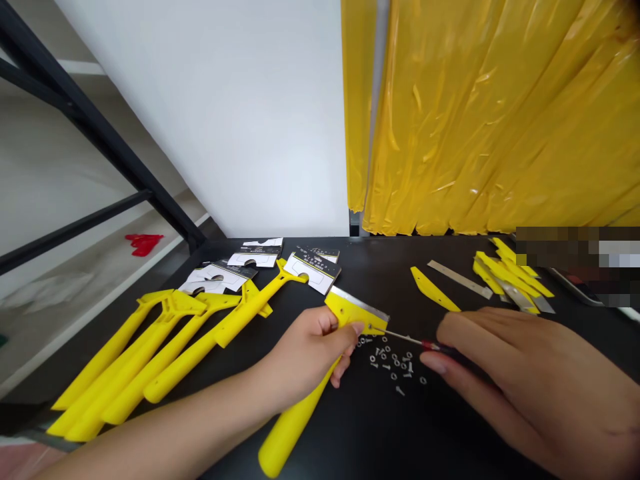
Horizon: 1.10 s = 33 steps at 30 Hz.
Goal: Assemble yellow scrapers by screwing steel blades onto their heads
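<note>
My left hand is closed around the neck of a yellow scraper, its thumb pressed on the yellow head. A metal blade runs along the scraper's far edge. My right hand grips a screwdriver with a thin shaft and a red and dark handle, mostly hidden by the fingers. The screwdriver's tip meets the scraper head near its right end, at a screw hole. Small loose screws and nuts lie scattered on the black table just below the head.
Several yellow scraper handles lie at the left of the black table, with printed cards behind them. Right of centre are a yellow plate, a loose blade and a pile of yellow plates. Yellow sheeting hangs behind.
</note>
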Each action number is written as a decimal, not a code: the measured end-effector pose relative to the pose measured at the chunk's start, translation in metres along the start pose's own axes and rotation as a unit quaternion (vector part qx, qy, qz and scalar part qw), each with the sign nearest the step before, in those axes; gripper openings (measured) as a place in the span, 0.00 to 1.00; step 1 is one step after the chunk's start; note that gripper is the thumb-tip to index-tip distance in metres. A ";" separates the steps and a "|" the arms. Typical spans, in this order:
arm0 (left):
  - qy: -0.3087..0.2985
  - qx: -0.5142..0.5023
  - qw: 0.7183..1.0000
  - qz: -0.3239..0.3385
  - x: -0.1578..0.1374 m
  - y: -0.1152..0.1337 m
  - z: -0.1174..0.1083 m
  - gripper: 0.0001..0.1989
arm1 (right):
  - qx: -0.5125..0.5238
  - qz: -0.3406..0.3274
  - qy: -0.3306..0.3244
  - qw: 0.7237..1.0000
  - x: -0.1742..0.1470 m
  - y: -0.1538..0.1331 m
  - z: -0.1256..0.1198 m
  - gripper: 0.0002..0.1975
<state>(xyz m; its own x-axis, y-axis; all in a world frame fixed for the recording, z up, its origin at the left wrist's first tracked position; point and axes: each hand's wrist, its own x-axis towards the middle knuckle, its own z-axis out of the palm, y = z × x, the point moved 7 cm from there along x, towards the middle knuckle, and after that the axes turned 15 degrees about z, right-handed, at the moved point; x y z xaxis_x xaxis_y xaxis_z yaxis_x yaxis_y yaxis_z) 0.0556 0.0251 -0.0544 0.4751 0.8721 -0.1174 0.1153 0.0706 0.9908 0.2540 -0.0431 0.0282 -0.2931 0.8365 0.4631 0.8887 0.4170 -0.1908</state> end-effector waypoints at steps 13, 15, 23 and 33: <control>0.002 -0.009 1.000 0.008 0.000 0.003 -0.001 0.21 | 0.017 0.043 -0.011 0.999 -0.012 0.012 0.006 0.12; 0.002 -0.011 1.000 0.007 0.000 0.003 -0.001 0.21 | 0.026 0.041 -0.001 0.999 -0.012 0.009 0.003 0.13; -0.004 -0.018 1.000 0.013 0.000 0.004 -0.001 0.21 | -0.015 0.003 0.032 0.999 0.004 0.000 -0.005 0.10; -0.003 -0.024 1.000 0.011 0.000 0.004 0.000 0.20 | -0.003 -0.002 0.051 0.999 -0.004 0.000 -0.008 0.11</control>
<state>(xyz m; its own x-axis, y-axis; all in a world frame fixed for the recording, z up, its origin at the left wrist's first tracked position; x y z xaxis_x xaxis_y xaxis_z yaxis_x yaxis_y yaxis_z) 0.0561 0.0249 -0.0504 0.4823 0.8708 -0.0955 0.0620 0.0748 0.9953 0.2578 -0.0497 0.0330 -0.2588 0.7947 0.5491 0.8900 0.4171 -0.1843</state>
